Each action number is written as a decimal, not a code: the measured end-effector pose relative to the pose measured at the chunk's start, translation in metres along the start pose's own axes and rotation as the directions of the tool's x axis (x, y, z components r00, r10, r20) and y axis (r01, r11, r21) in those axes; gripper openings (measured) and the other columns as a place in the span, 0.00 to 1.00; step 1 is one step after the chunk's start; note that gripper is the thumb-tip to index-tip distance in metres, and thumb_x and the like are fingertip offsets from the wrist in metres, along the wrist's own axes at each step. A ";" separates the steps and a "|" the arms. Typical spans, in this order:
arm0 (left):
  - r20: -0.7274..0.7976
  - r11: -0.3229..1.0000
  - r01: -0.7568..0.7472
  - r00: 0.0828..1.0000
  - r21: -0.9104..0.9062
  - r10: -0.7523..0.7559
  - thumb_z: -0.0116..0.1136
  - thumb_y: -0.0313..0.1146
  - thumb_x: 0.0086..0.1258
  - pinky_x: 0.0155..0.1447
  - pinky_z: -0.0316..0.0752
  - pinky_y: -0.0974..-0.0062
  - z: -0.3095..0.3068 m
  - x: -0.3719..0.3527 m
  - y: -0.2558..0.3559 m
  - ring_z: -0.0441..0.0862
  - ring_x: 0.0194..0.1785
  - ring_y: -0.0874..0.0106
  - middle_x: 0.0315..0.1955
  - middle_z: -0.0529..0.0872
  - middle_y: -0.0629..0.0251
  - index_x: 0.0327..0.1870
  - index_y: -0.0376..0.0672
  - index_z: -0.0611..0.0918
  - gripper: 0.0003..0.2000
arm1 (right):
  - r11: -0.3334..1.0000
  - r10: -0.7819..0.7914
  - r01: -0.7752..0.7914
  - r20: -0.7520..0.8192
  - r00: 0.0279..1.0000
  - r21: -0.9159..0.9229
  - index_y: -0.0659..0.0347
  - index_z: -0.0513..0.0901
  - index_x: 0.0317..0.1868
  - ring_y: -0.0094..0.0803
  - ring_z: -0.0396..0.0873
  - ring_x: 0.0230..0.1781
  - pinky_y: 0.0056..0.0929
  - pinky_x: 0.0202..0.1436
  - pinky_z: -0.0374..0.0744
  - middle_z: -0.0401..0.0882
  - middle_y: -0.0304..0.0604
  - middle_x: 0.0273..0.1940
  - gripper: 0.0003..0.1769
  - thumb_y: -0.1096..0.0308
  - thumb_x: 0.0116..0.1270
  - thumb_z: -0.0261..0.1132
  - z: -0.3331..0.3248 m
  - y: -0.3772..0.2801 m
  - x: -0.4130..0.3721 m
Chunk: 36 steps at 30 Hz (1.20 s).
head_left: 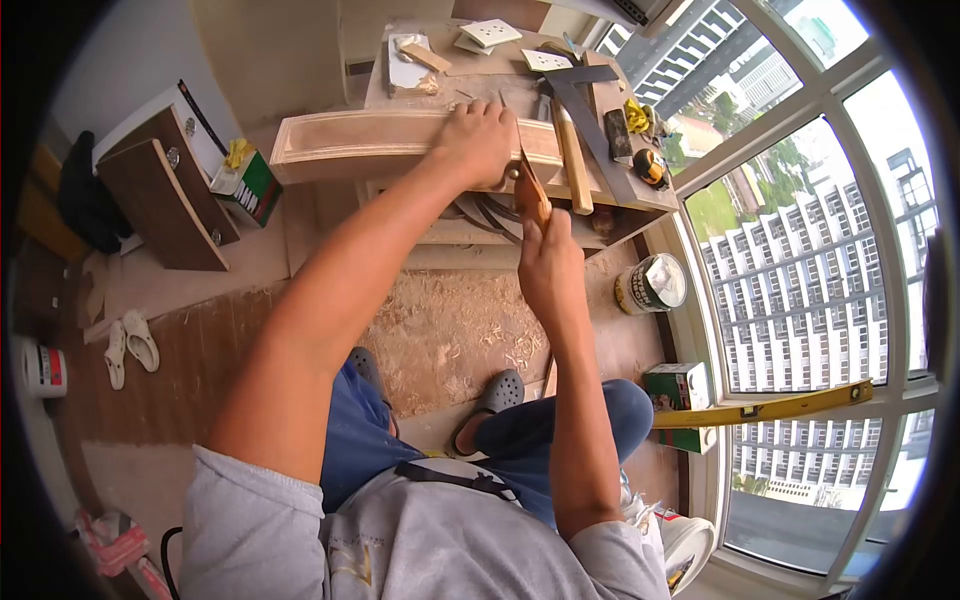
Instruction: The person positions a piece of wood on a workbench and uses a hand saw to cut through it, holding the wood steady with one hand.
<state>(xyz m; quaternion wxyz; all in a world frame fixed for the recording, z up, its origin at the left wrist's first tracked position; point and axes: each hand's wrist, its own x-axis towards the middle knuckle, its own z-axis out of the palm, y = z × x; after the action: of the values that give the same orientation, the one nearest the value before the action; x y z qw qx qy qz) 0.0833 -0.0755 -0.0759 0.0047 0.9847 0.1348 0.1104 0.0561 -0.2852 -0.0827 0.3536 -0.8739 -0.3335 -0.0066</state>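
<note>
My left hand (478,143) is closed over a long wooden panel (350,138) with a raised edge moulding, which lies across the workbench. Closed around a wooden handle, my right hand (552,262) grips what looks like a handsaw (531,180), seen nearly edge-on. Its narrow blade crosses the panel just right of my left hand. Beside it on the right lies a tool with a pale wooden handle (573,165). A dark metal square (592,118) rests beyond that. Where the blade meets the wood is partly hidden.
The workbench (470,85) also holds socket plates (491,33) and a tape measure (651,168). Shavings (450,320) cover the floor ahead of my feet. A paint tub (652,284) and a yellow spirit level (765,408) are near the windows. Dark boards (165,200) lean at left.
</note>
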 end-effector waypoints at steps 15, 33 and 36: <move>0.007 0.999 0.037 0.999 -0.011 -0.036 0.78 0.38 0.52 0.75 0.71 0.56 -0.001 0.004 0.007 0.75 0.70 0.53 0.63 0.80 0.50 0.64 0.33 0.77 0.37 | 0.988 0.134 -0.138 0.066 0.989 0.064 0.66 0.68 0.50 0.75 0.81 0.36 0.67 0.39 0.74 0.82 0.73 0.33 0.13 0.63 0.83 0.57 -0.042 0.004 -0.111; 0.003 1.000 0.001 1.000 -0.027 -0.001 0.82 0.40 0.52 0.76 0.68 0.52 0.001 0.002 0.005 0.74 0.72 0.49 0.64 0.79 0.47 0.78 0.42 0.70 0.49 | 0.977 0.210 -0.212 0.073 0.975 0.016 0.64 0.68 0.50 0.76 0.81 0.38 0.67 0.38 0.75 0.82 0.74 0.33 0.12 0.63 0.83 0.58 -0.025 0.012 -0.110; 0.005 1.000 -0.018 1.000 -0.018 0.018 0.82 0.41 0.52 0.76 0.68 0.52 0.005 0.004 0.003 0.74 0.72 0.49 0.65 0.79 0.47 0.81 0.44 0.67 0.51 | 0.991 0.113 -0.114 0.013 0.993 0.068 0.66 0.69 0.51 0.76 0.81 0.38 0.68 0.39 0.76 0.83 0.75 0.34 0.13 0.63 0.83 0.58 0.006 0.012 -0.018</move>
<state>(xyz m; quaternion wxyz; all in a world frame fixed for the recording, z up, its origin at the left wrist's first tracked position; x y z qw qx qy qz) 0.0894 -0.0775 -0.0797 0.0129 0.9860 0.1252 0.1093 0.0478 -0.2975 -0.0990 0.3817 -0.8789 -0.2848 0.0288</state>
